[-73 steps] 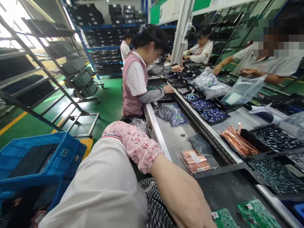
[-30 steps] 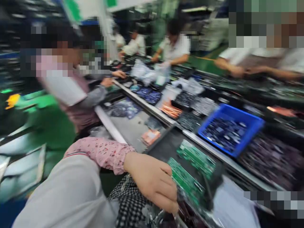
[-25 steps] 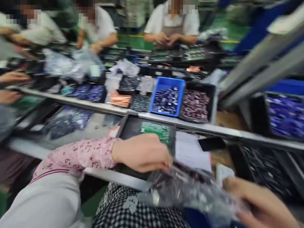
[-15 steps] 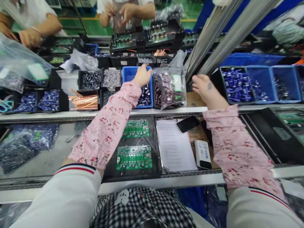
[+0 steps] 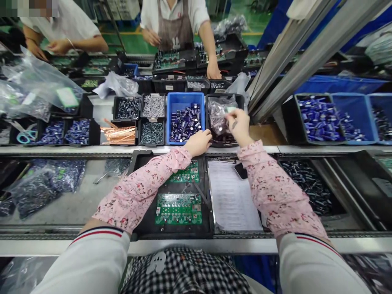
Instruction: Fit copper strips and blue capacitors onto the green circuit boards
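My left hand (image 5: 199, 143) rests at the front right corner of the blue bin (image 5: 185, 96), which holds dark blue capacitors (image 5: 185, 122). Its fingers are bent together over the edge; whether they hold anything is hidden. My right hand (image 5: 239, 124) pinches the clear plastic bag (image 5: 218, 116) that lies in the black bin just right of the blue one. Below my left forearm, two green circuit boards (image 5: 178, 208) lie on a black tray (image 5: 180, 233). Beside them is a printed sheet (image 5: 234, 200), with a phone (image 5: 240, 171) partly under my right sleeve.
Copper strips (image 5: 119, 134), small-part bins and scissors (image 5: 26, 134) line the shelf at left. Blue capacitor bins (image 5: 350, 118) stand at right, beyond a slanting metal post (image 5: 290, 61). Two people work across the bench; one person's hand (image 5: 213, 70) reaches toward the back bins.
My left hand has moved from the back of the blue bin to its front corner. My right hand has moved left onto the bag, which sits lower in its bin. The person opposite has reached forward.
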`<state>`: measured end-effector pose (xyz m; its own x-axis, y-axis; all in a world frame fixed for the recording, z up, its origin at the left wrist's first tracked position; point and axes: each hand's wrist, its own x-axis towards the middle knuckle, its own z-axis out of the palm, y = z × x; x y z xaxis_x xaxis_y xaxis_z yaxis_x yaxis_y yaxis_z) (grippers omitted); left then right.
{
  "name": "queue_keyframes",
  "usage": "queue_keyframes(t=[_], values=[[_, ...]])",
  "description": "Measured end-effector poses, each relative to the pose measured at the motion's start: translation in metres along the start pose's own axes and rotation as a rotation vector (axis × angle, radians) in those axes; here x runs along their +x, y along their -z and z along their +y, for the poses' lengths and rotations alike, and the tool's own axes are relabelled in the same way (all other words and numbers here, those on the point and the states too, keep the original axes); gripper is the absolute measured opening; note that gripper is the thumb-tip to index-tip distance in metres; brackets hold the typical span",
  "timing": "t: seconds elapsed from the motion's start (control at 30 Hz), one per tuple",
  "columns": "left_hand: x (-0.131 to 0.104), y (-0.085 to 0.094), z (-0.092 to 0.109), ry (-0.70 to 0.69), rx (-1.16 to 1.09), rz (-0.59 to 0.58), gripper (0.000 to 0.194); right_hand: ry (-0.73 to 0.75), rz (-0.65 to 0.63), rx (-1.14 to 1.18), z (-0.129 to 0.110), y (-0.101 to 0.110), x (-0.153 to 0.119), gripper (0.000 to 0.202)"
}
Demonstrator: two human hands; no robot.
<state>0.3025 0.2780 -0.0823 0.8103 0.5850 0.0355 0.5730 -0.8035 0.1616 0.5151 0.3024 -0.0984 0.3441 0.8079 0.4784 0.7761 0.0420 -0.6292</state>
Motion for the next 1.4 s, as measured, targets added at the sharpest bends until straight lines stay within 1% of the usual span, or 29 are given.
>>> queue_keyframes(t=[0.1, 0.17, 0.23, 0.3, 0.43, 0.57, 0.63, 0.7, 0.77, 0.93, 1.07, 1.13, 1.2, 1.23, 1.33, 1.4], values=[[-0.001, -0.003, -0.003, 0.01, -0.003, 0.01, 0.026, -0.064, 0.121, 0.122, -0.001, 0.006, 0.045, 0.027], [0.0, -0.004, -0.004, 0.008, -0.007, 0.011, 0.024, -0.096, 0.167, 0.169, -0.003, 0.014, 0.074, 0.034], [0.002, -0.003, -0.005, 0.001, -0.015, 0.005, 0.023, -0.11, 0.185, 0.187, -0.006, 0.023, 0.096, 0.035], [0.003, -0.002, -0.006, -0.008, -0.026, -0.003, 0.023, -0.093, 0.183, 0.18, -0.01, 0.032, 0.11, 0.032], [0.007, 0.0, -0.012, -0.034, -0.045, -0.012, 0.024, -0.025, 0.146, 0.115, -0.023, 0.049, 0.122, 0.023], [0.011, -0.001, -0.015, -0.042, -0.052, -0.019, 0.024, 0.005, 0.131, 0.152, -0.04, 0.061, 0.128, 0.019], [0.011, -0.002, -0.015, -0.042, -0.054, -0.017, 0.024, -0.003, 0.137, 0.151, -0.046, 0.065, 0.13, 0.019], [0.011, -0.003, -0.015, -0.04, -0.056, -0.014, 0.025, -0.013, 0.143, 0.148, -0.048, 0.066, 0.13, 0.018], [0.011, -0.004, -0.014, -0.037, -0.054, -0.014, 0.025, -0.041, 0.151, 0.166, -0.044, 0.066, 0.128, 0.017], [0.012, -0.004, -0.014, -0.026, -0.045, -0.022, 0.026, -0.141, 0.202, 0.29, -0.021, 0.068, 0.11, 0.017], [0.012, -0.004, -0.01, -0.014, -0.049, -0.024, 0.024, -0.305, 0.324, 0.531, -0.007, 0.074, 0.089, 0.018], [0.011, -0.002, -0.007, -0.006, -0.058, -0.013, 0.021, -0.358, 0.383, 0.67, -0.001, 0.081, 0.072, 0.02], [0.01, 0.003, -0.005, 0.015, -0.066, 0.014, 0.021, -0.387, 0.394, 0.79, 0.006, 0.091, 0.046, 0.023], [0.01, 0.007, -0.005, 0.034, -0.07, 0.045, 0.023, -0.405, 0.387, 0.83, 0.01, 0.097, 0.027, 0.023], [0.023, 0.02, -0.006, 0.07, -0.09, 0.222, 0.032, -0.495, 0.306, 0.91, 0.026, 0.112, -0.044, 0.031], [0.044, 0.028, -0.007, 0.013, -0.07, 0.315, 0.042, -0.56, 0.246, 0.935, 0.036, 0.118, -0.095, 0.034]])
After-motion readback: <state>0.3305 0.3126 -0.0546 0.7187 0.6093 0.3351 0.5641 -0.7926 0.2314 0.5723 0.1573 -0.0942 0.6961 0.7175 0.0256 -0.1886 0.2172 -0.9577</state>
